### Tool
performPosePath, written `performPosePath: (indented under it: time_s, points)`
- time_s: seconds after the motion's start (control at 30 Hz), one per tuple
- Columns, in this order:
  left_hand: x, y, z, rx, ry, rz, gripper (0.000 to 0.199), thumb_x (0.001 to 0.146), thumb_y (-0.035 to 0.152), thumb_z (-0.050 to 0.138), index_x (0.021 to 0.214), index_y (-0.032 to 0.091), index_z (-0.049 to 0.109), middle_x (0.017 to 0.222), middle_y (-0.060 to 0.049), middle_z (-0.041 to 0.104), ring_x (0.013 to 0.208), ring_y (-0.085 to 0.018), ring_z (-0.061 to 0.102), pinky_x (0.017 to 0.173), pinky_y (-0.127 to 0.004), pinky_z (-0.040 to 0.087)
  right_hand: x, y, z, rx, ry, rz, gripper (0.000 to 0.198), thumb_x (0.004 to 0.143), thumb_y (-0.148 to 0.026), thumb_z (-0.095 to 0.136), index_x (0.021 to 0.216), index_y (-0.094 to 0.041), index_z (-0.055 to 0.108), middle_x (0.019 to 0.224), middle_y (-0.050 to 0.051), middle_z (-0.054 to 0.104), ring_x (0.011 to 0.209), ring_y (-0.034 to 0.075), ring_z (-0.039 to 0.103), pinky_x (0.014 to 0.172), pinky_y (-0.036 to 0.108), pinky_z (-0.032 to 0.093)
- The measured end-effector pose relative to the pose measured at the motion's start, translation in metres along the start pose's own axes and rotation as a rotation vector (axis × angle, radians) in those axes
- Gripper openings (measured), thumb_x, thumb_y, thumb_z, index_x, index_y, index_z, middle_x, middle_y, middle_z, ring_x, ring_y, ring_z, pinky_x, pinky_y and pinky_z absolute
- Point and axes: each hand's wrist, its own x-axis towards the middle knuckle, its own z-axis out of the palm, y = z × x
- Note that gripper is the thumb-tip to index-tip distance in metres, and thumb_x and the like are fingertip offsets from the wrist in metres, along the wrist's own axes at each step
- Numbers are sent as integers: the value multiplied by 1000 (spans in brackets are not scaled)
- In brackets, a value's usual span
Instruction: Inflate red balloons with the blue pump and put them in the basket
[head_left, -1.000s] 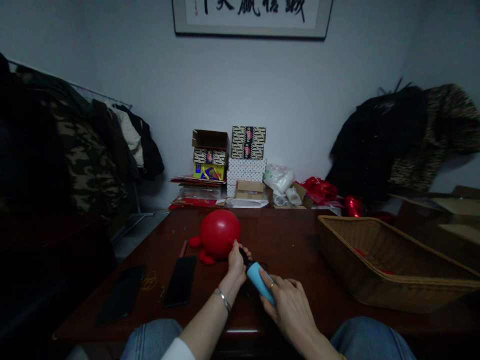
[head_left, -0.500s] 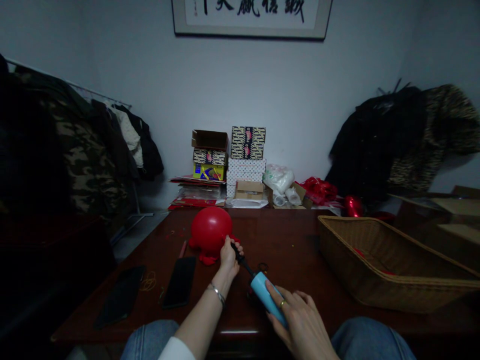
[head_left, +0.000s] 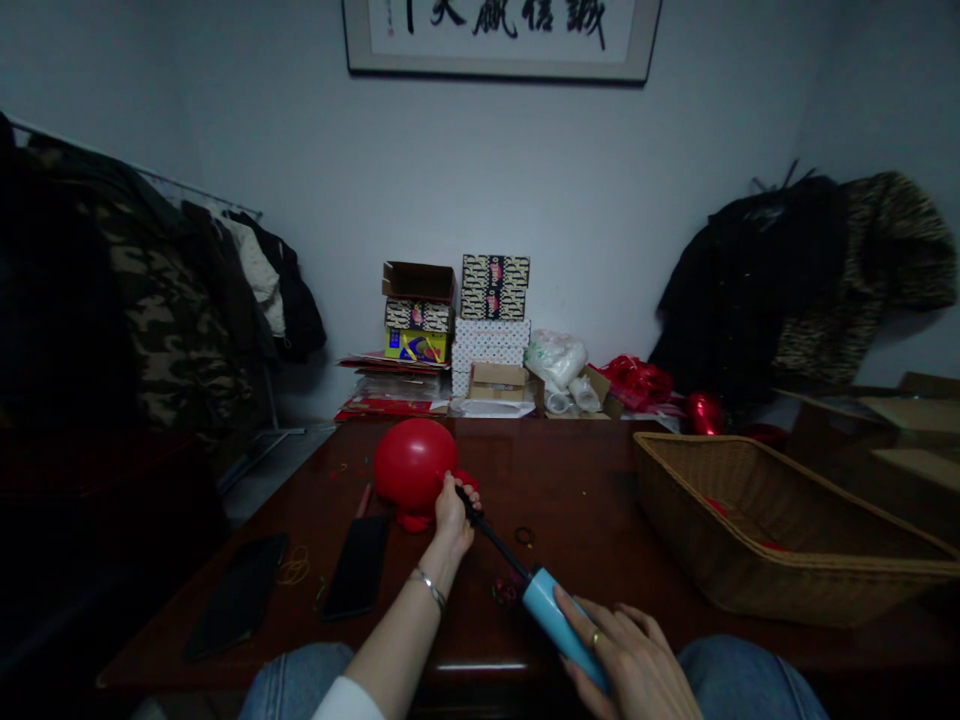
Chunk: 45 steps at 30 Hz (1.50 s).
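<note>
A round red balloon (head_left: 415,462) with small bumps along its lower side rests over the table, just beyond my left hand (head_left: 454,512). That hand is closed around the black nozzle end of a balloon pump (head_left: 553,612), where the balloon's neck seems to be, though my fingers hide the join. My right hand (head_left: 626,650) grips the pump's light blue barrel near the table's front edge. A length of black rod (head_left: 501,543) shows between the two hands.
A wicker basket (head_left: 750,560) with bits of red inside stands at the right. Left on the table (head_left: 577,530) lie a phone (head_left: 357,568), a dark flat item (head_left: 238,595) and yellow string (head_left: 294,566). Boxes (head_left: 491,345) are stacked against the wall.
My right hand has drawn the blue barrel down and to the right, so more black rod shows. The balloon and my left hand have shifted slightly left.
</note>
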Motion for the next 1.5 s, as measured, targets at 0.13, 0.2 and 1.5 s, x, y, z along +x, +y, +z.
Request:
performPosePath:
  time_s: [0.13, 0.2, 1.5]
  points:
    - [-5, -1, 3, -7, 11, 2, 35, 79, 48, 57, 69, 19, 41, 50, 5, 42, 39, -7, 40, 38, -18, 29, 9, -4, -5, 44, -58, 42, 58, 82, -29, 52, 138, -34, 34, 121, 3, 61, 102, 20, 60, 90, 40, 39]
    - [-9, -2, 6, -5, 13, -2, 35, 79, 49, 57, 69, 19, 41, 50, 5, 42, 39, -7, 40, 39, -18, 29, 15, -7, -5, 59, -67, 59, 57, 83, -29, 51, 138, -34, 34, 121, 4, 60, 103, 20, 59, 91, 40, 37]
    - [-2, -4, 1, 33, 31, -25, 27, 86, 38, 48, 69, 19, 40, 50, 5, 42, 39, -7, 39, 39, -18, 29, 0, 4, 4, -28, -6, -29, 64, 82, -33, 54, 140, -34, 28, 122, 2, 61, 98, 19, 62, 86, 36, 41]
